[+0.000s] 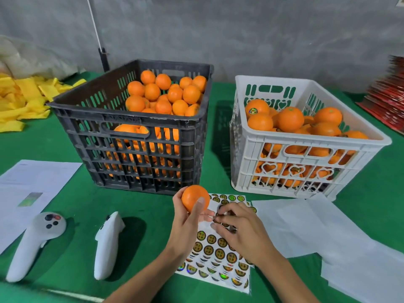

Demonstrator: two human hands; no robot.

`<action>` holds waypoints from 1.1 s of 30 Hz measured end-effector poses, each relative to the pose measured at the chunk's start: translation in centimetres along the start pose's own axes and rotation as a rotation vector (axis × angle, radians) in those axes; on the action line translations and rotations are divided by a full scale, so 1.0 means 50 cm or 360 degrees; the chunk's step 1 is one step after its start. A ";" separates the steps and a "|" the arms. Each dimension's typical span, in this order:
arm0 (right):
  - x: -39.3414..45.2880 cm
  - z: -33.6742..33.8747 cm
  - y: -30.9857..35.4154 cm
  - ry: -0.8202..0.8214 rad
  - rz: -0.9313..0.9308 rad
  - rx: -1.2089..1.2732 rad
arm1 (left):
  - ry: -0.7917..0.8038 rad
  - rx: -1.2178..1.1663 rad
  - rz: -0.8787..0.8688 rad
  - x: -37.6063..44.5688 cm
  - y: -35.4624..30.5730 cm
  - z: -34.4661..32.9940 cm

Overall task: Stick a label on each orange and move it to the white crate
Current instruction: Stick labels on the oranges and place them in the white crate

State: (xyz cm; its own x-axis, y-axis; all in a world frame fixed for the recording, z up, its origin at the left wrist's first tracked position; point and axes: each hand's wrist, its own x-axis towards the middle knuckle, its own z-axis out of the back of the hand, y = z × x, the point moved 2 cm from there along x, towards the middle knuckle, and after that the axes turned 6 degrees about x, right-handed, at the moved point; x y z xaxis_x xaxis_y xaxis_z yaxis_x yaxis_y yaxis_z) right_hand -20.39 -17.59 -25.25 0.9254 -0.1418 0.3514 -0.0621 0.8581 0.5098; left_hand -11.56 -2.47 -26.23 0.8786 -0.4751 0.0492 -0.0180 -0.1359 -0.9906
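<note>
My left hand grips one orange above the near table, just in front of the black crate. My right hand lies over the sticker sheet, its fingertips pinching at a round label near the sheet's upper part. The sheet holds several round gold and holographic labels. The black crate holds several unlabelled oranges. To the right, the white crate holds several oranges, one with a visible label.
Two white handheld controllers lie at the near left on the green cloth. A printed paper is at far left, white sheets at right, yellow foam sleeves at back left, red packaging at back right.
</note>
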 end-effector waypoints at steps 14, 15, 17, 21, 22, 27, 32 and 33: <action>0.070 0.056 0.082 -0.0769 -0.0459 0.0770 | 0.0048 -0.0038 0.0033 -0.002 -0.024 -0.008; 0.076 0.058 0.098 -0.0744 -0.0385 0.0724 | 0.0061 -0.0093 0.0026 0.000 -0.038 -0.013; 0.081 0.068 0.120 -0.0687 -0.0283 0.0740 | 0.0115 -0.0197 0.0001 0.007 -0.074 -0.024; 0.088 0.124 0.144 -0.0549 -0.0038 0.0522 | 0.0203 -0.0354 -0.0039 0.032 -0.158 -0.047; 0.091 0.137 0.148 -0.0494 0.0051 0.0319 | 0.0201 -0.0371 -0.0029 0.041 -0.178 -0.058; 0.136 0.217 0.172 -0.0551 0.0061 -0.0419 | 0.0040 -0.0103 -0.0072 0.111 -0.285 -0.144; 0.194 0.331 0.135 -0.0943 -0.0104 -0.0262 | -0.0030 0.0582 -0.0410 0.203 -0.404 -0.247; 0.207 0.357 0.126 -0.1000 -0.0132 -0.0215 | -0.0023 0.0726 -0.0441 0.223 -0.425 -0.271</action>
State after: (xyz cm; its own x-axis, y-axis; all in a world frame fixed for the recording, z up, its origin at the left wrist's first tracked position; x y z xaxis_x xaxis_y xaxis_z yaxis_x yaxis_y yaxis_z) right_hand -17.87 -22.47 -4.41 0.5272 -0.4369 0.7288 0.0856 0.8806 0.4660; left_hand -7.84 -16.64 -2.89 0.8275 -0.4625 0.3183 0.4222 0.1389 -0.8958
